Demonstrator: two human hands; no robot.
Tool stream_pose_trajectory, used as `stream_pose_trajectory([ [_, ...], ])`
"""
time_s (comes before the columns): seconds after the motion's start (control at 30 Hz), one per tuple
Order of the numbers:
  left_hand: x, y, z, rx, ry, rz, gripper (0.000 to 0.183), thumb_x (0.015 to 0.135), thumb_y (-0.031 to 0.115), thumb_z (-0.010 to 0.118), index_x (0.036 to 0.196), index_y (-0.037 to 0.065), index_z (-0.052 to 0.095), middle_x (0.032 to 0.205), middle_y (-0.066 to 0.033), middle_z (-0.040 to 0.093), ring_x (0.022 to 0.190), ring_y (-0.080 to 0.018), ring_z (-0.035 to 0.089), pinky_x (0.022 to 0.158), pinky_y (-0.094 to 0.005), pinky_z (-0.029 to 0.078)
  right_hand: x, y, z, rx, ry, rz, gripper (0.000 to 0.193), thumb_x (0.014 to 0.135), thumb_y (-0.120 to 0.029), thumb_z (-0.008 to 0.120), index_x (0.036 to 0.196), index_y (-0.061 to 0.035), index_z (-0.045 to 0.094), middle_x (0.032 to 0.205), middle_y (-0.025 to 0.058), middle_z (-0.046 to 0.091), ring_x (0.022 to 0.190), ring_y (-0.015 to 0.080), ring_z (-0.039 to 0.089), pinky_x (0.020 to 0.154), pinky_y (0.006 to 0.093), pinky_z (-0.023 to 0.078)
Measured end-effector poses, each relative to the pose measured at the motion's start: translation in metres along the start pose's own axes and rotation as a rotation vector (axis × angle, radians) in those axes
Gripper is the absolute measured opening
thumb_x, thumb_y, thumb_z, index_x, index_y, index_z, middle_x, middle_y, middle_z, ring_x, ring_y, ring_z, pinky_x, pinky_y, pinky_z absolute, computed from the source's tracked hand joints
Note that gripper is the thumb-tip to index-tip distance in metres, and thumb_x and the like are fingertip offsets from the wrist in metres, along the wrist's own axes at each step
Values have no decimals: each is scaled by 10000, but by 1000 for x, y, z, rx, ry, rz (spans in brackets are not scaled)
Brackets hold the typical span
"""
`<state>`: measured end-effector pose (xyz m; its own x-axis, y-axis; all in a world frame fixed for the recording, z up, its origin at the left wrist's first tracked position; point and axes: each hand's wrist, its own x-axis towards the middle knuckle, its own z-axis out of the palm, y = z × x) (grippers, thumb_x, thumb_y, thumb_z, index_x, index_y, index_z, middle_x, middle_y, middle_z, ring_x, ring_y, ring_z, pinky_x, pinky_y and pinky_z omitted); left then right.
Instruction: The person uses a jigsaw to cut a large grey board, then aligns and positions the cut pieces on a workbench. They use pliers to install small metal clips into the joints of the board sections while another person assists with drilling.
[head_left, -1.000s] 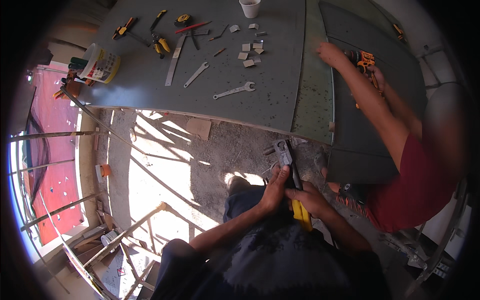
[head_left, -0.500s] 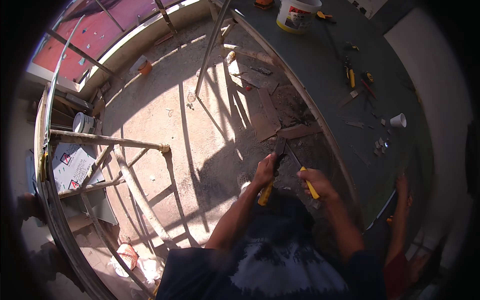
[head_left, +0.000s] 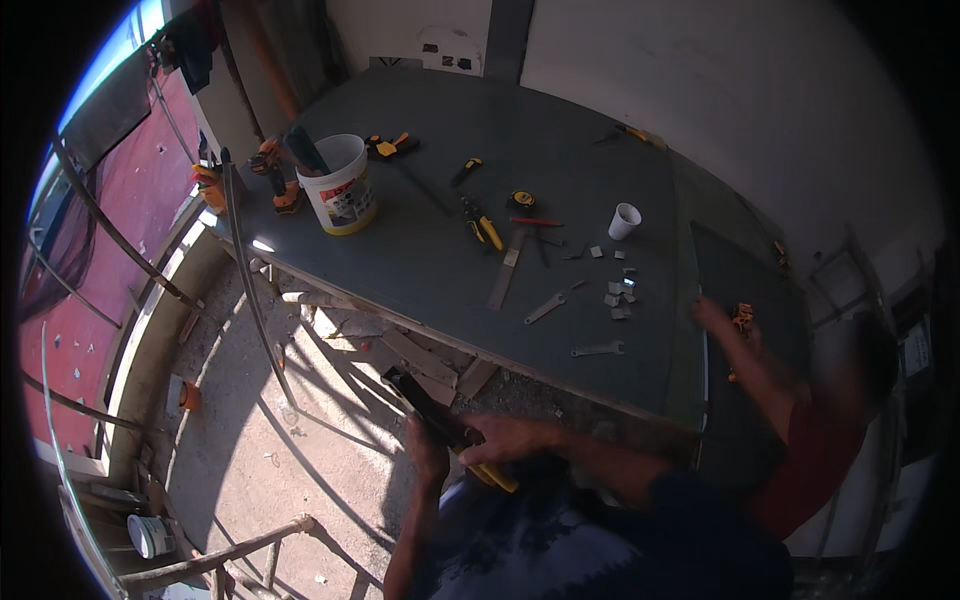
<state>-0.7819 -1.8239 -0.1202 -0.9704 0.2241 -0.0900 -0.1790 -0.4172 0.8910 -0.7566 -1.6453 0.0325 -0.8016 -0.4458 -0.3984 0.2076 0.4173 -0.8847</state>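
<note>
In front of my body, over the table's near edge, both hands are on a long dark tool with yellow handle ends. Its exact kind is unclear. My left hand is closed round the dark part from below and the left. My right hand grips the tool farther back, close to the yellow handle. Fingers of both hands partly hide the middle of the tool. Nearest on the grey table lie two open-ended spanners and a metal ruler-like strip.
Across the table stand a white bucket, an orange drill, yellow-handled pliers, a tape measure, a white cup and small square pieces. At right, a red-sleeved co-worker reaches over a panel. Metal tubing rises at left.
My view has swung toward the table. The hands, earlier apart with one yellow handle each, are now close together on the dark tool. The co-worker has come further into view.
</note>
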Motion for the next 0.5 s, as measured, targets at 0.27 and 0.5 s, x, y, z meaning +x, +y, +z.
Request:
stream_pose_trajectory([
  [0.27, 92, 57, 108, 229, -559, 5, 618, 1007, 527, 540, 1353, 16, 495, 1187, -83, 597, 1052, -199, 591, 894, -348, 486, -31, 19, -89, 444, 433, 46, 307, 856, -198, 690, 1094, -9, 646, 866, 59, 681, 805, 147, 656, 769, 329, 517],
  [0.5, 193, 13, 135, 564, -719, -222, 218, 1016, 200, 616, 1104, 5, 657, 995, -62, 690, 965, -155, 642, 881, -305, 497, -61, 64, -123, 294, 879, -30, 232, 850, -219, 717, 972, -26, 677, 792, 48, 656, 735, 144, 634, 692, 311, 491],
])
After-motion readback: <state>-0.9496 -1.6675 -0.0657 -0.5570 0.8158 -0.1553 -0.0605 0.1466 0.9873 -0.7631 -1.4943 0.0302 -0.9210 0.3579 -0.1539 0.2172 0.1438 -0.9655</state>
